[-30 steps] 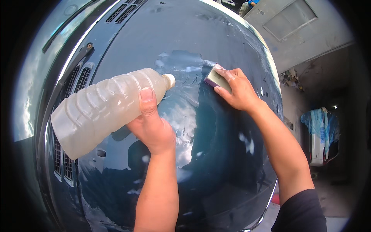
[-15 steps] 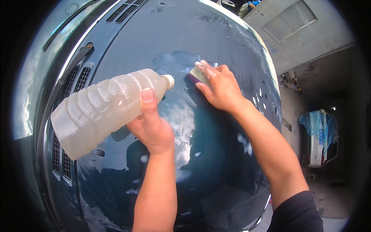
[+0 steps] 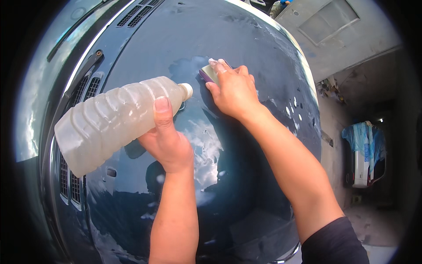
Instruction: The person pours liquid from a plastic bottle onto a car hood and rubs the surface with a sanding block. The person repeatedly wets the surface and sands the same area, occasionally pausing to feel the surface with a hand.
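Observation:
My left hand (image 3: 168, 143) is wrapped round a large clear, ribbed plastic bottle (image 3: 112, 116), thumb on its upper side. The bottle is tilted above the hood, its open-looking neck pointing right toward my other hand. Under the fingers of my right hand (image 3: 236, 90) is a pale sanding block (image 3: 209, 74) with a purple layer, pressed flat on the dark blue car hood (image 3: 184, 33). Whitish wet residue coats those fingertips. Water and streaks lie on the paint around the block. The block's underside is hidden.
Along the left run the windshield (image 3: 33, 105), a wiper arm (image 3: 81, 72) and black vent grilles (image 3: 92, 88). A grey metal door (image 3: 336, 26) stands beyond the hood at the upper right. Farther right is a white vehicle partly draped in blue plastic (image 3: 365, 149).
My right hand has slid the block left and slightly away across the hood. The bottle and my left hand have shifted slightly left and are still tilted.

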`<state>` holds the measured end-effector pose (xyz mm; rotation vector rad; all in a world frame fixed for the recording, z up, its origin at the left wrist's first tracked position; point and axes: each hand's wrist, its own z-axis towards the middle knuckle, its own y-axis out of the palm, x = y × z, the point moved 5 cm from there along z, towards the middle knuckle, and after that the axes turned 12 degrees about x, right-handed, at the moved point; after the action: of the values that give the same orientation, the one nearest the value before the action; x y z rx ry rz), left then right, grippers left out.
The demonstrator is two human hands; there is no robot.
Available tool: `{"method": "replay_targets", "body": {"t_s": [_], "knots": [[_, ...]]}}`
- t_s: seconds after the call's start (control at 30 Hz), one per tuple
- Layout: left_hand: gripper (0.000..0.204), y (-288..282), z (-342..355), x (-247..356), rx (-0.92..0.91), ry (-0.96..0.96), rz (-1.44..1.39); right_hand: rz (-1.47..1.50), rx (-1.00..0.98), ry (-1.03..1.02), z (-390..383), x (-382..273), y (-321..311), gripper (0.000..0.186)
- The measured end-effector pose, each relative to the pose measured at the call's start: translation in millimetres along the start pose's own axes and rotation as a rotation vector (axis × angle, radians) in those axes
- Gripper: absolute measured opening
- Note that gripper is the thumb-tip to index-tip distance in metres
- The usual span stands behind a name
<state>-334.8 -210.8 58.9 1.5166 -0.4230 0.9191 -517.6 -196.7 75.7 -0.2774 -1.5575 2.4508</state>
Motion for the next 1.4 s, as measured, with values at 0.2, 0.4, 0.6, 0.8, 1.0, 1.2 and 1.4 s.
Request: {"method": "replay_targets", "body": {"t_s": [0.2,0.4,0.6,0.8,1.0,1.2,1.4], "knots": [[0.056,2.1,0.6,2.4,-0.008,0.016,-0.001,-0.009,-0.005,0.027,6.0,-6.0,-8.1,0.052],[0.059,-10.4,8.3,-0.8,0.029,0.015,0.0,0.049,-0.025,-0.084,-36.5,-22.4,-13.8,0.059],[0.061,4.2,-2.6,-1.0,0.044,0.014,-0.039,0.085,0.012,-0.112,9.5,-10.5,-2.0,0.056],[0.064,-6.2,7.7,1.9,0.032,0.026,-0.017,0.231,-0.068,-0.25,-36.6,-19.6,-20.4,0.057],[0.065,-0.3,1.4,-2.8,-0.028,0.044,-0.018,0.214,-0.033,-0.274,-10.1,-11.4,-13.2,0.056],[0.062,0.2,0.2,-2.9,0.011,0.038,-0.02,0.178,-0.044,-0.223,-18.3,-3.3,-15.6,0.057],[0.06,-6.2,5.7,-0.3,-0.044,0.031,0.036,0.111,-0.039,-0.12,-18.8,14.1,-17.5,0.057]]}}
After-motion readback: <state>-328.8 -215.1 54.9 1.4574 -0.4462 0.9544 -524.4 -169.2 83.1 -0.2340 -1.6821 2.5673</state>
